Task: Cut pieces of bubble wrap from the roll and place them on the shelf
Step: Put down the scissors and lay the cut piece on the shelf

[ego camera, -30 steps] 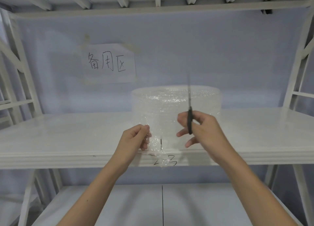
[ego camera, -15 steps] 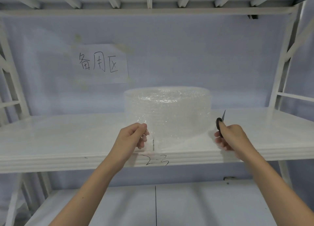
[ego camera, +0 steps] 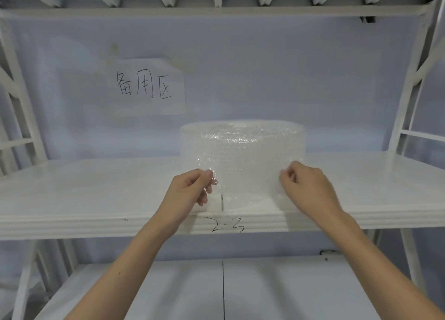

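A wide roll of clear bubble wrap stands upright on the white middle shelf. In front of it hangs a loose sheet of bubble wrap, stretched between both hands above the shelf's front edge. My left hand pinches the sheet's upper left corner. My right hand pinches its right edge. No scissors are in view; my right hand holds only the sheet.
A paper sign with handwritten characters is taped to the pale back wall. "2-3" is written on the shelf's front lip. White frame posts stand at both sides, an upper shelf overhead, and a lower shelf below.
My right hand held black scissors a second ago, carried them out to the right, and now grips the sheet's right edge without them. My left hand kept its pinch on the sheet.
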Demonstrator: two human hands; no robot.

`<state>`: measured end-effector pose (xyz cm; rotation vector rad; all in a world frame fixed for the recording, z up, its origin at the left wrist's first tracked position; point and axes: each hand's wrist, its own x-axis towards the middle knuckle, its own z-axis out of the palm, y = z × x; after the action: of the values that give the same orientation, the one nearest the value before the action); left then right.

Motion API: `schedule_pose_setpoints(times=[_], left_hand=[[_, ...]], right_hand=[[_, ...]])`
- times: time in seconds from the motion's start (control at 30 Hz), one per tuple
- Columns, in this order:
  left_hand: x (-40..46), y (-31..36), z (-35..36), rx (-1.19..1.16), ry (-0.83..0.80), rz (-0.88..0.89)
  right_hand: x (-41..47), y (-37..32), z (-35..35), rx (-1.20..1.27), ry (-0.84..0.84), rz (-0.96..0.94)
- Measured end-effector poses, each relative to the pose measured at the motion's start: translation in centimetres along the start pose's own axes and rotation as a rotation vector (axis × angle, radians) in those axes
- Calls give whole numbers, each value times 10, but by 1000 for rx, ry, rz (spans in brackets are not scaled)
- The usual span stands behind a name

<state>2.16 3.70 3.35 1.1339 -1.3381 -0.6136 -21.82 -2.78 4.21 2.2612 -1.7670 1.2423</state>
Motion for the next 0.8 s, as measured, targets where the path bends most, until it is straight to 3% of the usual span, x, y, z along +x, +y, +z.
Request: schedule_pose_setpoints(times=[0.07,0.17,0.3,0.5,0.8], left_hand=[[1,-2,-5,-5,6,3],[1,-4,-14,-41,41,-11],[-2,-9,-34,-79,107,-37],[-5,-16,-66,-66,183,-46],[-8,-23,-95,-14,123,-48]], right_hand=[[-6,-36,2,349,-50,-96],[-14,-84,13,605,-236,-183],[-14,-116,36,671,-426,-178],[-10,-140,67,793,-533,-125],[3,-160,99,1008,-589,36]])
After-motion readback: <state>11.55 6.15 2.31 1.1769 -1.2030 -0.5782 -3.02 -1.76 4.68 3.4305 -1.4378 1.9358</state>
